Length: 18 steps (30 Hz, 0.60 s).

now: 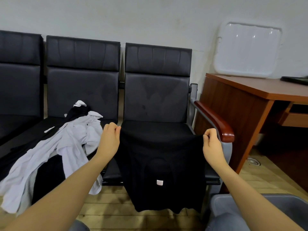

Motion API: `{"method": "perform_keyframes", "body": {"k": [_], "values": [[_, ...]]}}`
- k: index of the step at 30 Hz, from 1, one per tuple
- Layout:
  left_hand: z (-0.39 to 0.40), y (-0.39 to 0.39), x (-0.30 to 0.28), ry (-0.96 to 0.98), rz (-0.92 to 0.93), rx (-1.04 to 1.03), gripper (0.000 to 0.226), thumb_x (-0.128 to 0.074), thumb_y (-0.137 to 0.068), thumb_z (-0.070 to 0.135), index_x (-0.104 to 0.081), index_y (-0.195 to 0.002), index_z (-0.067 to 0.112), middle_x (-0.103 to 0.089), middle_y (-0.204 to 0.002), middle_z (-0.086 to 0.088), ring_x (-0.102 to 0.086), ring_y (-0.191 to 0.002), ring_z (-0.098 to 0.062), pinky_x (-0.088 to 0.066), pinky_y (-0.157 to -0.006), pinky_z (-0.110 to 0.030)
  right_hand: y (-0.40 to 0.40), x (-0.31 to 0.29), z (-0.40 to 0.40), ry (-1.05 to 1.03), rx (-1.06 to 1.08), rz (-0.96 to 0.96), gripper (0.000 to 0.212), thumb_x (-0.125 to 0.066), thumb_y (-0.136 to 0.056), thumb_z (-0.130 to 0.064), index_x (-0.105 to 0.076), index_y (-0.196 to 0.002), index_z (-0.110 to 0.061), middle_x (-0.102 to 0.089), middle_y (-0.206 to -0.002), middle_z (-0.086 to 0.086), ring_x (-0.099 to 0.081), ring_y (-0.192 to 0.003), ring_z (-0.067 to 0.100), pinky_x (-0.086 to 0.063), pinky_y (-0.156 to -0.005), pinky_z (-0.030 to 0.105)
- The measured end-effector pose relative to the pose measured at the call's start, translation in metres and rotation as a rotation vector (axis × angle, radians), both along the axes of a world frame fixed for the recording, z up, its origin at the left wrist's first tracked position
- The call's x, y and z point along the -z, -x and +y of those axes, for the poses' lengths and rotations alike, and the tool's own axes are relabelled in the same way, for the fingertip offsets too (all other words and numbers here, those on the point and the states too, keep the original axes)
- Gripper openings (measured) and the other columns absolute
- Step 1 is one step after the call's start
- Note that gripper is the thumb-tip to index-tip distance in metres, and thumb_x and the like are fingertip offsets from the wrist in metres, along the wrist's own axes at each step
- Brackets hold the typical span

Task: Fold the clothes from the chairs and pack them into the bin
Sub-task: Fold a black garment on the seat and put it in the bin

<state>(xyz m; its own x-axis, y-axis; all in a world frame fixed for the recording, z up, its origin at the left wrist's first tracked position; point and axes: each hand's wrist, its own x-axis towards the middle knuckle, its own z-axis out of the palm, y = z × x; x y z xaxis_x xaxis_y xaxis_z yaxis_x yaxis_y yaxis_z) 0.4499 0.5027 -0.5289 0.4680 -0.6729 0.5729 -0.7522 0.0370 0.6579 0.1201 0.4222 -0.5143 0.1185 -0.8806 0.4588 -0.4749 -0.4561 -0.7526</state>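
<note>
**Black shirt held spread over the right-hand chair**

On the far left stands a black padded chair [20, 77], first in a row of three joined seats. The middle chair [82, 75] carries a heap of clothes: a crumpled white shirt [66, 147] lies across its seat and spills over the front edge toward the wooden floor [115, 207], with dark garments [48, 177] under and beside it.

The left hand [109, 139] has its fingers curled and pinches the upper left corner of a black shirt [163, 172]. The shirt is stretched wide between both hands in front of the right chair [157, 90]; its top edge hangs above the front of the seat and its body hangs down past the seat edge toward the floor. A small white label [159, 182] shows near its middle. The right hand [212, 144] pinches the upper right corner, fingers closed on the cloth, just beside the chair's red-brown armrest [218, 124].

Further right stands a wooden counter [250, 90], with a white plastic lid [248, 49] leaning against the wall behind it. At the lower right, a grey bin [286, 207] sits on the floor, partly hidden by the right forearm.
</note>
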Motion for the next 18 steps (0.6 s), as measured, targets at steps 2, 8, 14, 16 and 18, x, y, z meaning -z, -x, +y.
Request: {"method": "perform_keyframes", "body": {"k": [2, 8, 14, 16, 18], "values": [[0.007, -0.003, -0.003, -0.043, -0.078, 0.045, 0.015, -0.06, -0.091, 0.022, -0.053, -0.084, 0.01, -0.042, -0.091, -0.008, -0.04, -0.077, -0.015, -0.035, -0.074, -0.024, 0.004, -0.004, 0.002, 0.049, -0.036, 0.146, 0.009, -0.048, -0.097, -0.012, -0.045, -0.089, -0.014, -0.047, -0.072, 0.001, -0.043, -0.062, 0.015, -0.038, -0.056, 0.026], [0.034, -0.004, -0.011, -0.028, -0.145, 0.105, 0.011, -0.074, -0.08, 0.017, -0.071, -0.089, 0.013, -0.035, -0.096, -0.008, -0.036, -0.092, -0.018, -0.038, -0.086, -0.031, 0.014, -0.014, 0.015, 0.193, 0.044, 0.355, 0.009, -0.062, -0.091, -0.02, -0.064, -0.099, -0.017, -0.046, -0.094, -0.004, -0.038, -0.091, 0.019, -0.023, -0.079, 0.03], [0.059, 0.019, -0.032, 0.115, -0.153, -0.074, 0.018, -0.064, -0.089, 0.025, -0.073, -0.101, 0.015, -0.052, -0.086, -0.003, -0.05, -0.073, -0.015, -0.045, -0.065, -0.033, 0.017, -0.028, 0.036, 0.334, 0.062, 0.231, 0.009, -0.063, -0.09, -0.018, -0.069, -0.097, -0.015, -0.055, -0.09, -0.004, -0.045, -0.091, 0.017, -0.028, -0.081, 0.03], [0.063, 0.023, -0.036, 0.142, -0.21, -0.066, 0.018, -0.066, -0.087, 0.026, -0.073, -0.099, 0.015, -0.05, -0.087, -0.002, -0.05, -0.07, -0.016, -0.045, -0.06, -0.033, 0.018, -0.033, 0.042, 0.387, 0.033, 0.256, 0.009, -0.063, -0.09, -0.016, -0.069, -0.096, -0.013, -0.057, -0.087, -0.004, -0.048, -0.087, 0.016, -0.032, -0.079, 0.031], [0.065, 0.026, -0.038, 0.147, -0.237, -0.069, 0.017, -0.067, -0.086, 0.028, -0.073, -0.097, 0.016, -0.047, -0.091, -0.001, -0.051, -0.069, -0.016, -0.043, -0.056, -0.032, 0.019, -0.036, 0.045, 0.414, -0.006, 0.252, 0.011, -0.063, -0.089, -0.013, -0.07, -0.098, -0.012, -0.058, -0.086, -0.003, -0.049, -0.085, 0.016, -0.038, -0.079, 0.03]]}}
